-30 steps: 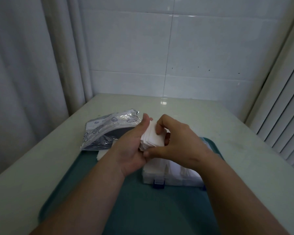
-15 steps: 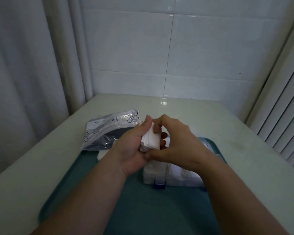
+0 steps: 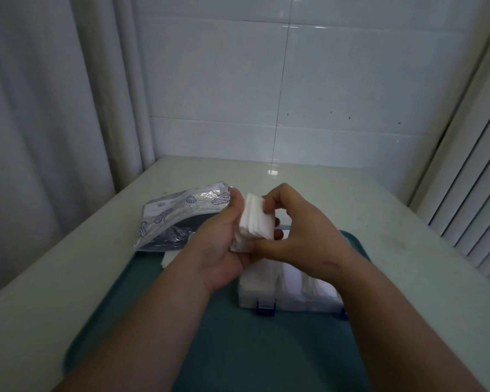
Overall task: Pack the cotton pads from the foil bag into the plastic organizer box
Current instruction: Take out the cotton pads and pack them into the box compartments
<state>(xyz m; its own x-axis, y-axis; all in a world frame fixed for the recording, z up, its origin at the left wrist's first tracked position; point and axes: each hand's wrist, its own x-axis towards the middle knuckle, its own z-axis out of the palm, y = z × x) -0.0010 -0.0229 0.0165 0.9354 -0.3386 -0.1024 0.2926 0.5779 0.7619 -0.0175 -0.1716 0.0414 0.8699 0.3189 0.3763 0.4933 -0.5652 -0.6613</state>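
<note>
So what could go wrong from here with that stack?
1. The stack of cotton pads, pinched between the left hand and right hand, is fanned at its edges; loose pads could slip onto the teal tray.
2. The organizer box beneath already looks well filled, so the stack may not seat cleanly.

Foil bag (image 3: 178,219) left of organizer box (image 3: 289,290)

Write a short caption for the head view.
Left hand and right hand grip a stack of cotton pads above the plastic box, foil bag beside.
</note>
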